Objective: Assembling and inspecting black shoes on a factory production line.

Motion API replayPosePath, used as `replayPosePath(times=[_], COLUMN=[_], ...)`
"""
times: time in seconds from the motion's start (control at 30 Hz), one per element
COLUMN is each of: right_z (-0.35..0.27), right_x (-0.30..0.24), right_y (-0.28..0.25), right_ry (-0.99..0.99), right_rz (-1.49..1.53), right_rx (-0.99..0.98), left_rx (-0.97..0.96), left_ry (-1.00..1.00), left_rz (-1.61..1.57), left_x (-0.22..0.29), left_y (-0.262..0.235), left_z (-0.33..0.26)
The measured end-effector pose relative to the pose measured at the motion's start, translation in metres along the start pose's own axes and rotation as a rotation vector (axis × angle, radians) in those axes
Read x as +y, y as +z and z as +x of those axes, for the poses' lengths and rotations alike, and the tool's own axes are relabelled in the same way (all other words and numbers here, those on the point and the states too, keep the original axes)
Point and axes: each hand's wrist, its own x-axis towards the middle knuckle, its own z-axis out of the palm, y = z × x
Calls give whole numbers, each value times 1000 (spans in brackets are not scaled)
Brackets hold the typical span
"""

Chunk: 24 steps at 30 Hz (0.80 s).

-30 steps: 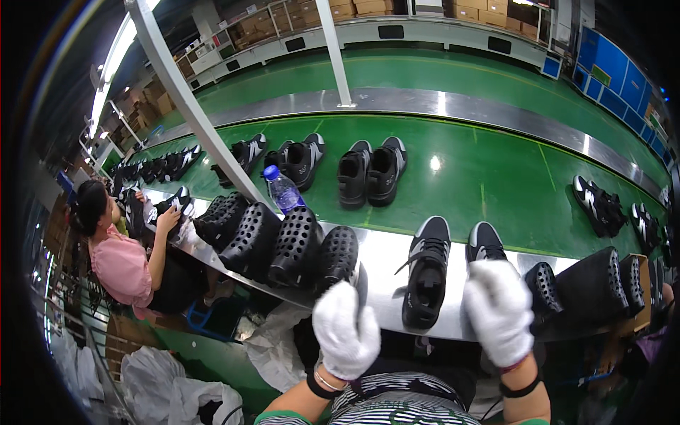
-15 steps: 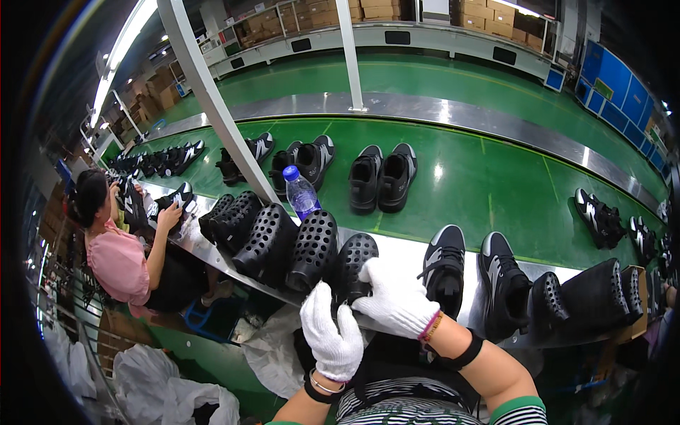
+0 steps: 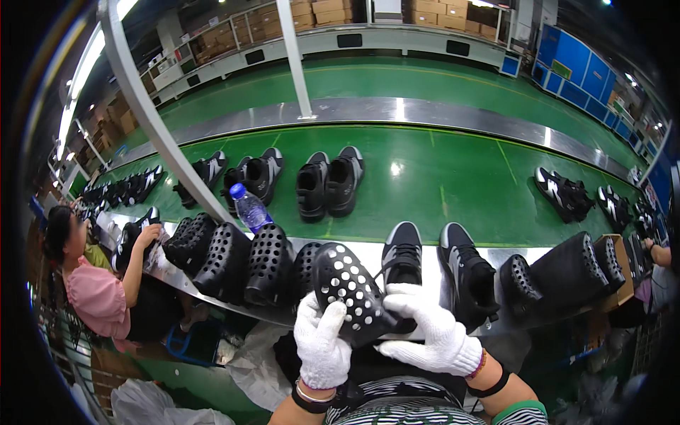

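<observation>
A black plastic shoe form [image 3: 348, 289], its rounded face full of round holes with white showing through, is tilted over the bench edge in front of me. My left hand [image 3: 322, 343], in a white knitted glove, grips its left side with the thumb on the holed face. My right hand [image 3: 432, 336], gloved alike, closes round the narrow right end, fingers above and thumb below. Just beyond my right hand stands a black shoe [image 3: 402, 256] with a grey toe and dark laces. A second such shoe [image 3: 469, 273] is to its right.
More holed forms [image 3: 270, 258] line the bench on the left, beside a blue-capped bottle [image 3: 251, 209]. Others [image 3: 570, 273] lie right, by a cardboard box [image 3: 618, 283]. Shoe pairs [image 3: 331, 183] rest on the green surface beyond. A person in pink [image 3: 103, 297] sits left, handling shoes.
The view has swung right, shifting the bench left in the picture. My hands were at the row of forms; now they hold one form up between them, its holed face showing.
</observation>
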Motion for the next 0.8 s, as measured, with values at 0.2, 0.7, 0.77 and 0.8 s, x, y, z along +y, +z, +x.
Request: replayPosePath(times=[0.2, 0.7, 0.77, 0.8], right_z=[-34, -98, -90, -93], right_x=[14, 22, 9, 8], right_y=[5, -92, -98, -98], right_ry=[385, 778, 863, 751], right_rz=[335, -25, 74, -17], right_rx=[295, 394, 319, 263], left_rx=[-90, -832, -687, -687], left_ry=[-117, 795, 914, 823], left_rz=[-4, 1653, 1682, 1700], left_x=[-36, -77, -102, -102], left_y=[42, 17, 1, 10], left_z=[-18, 91, 98, 95])
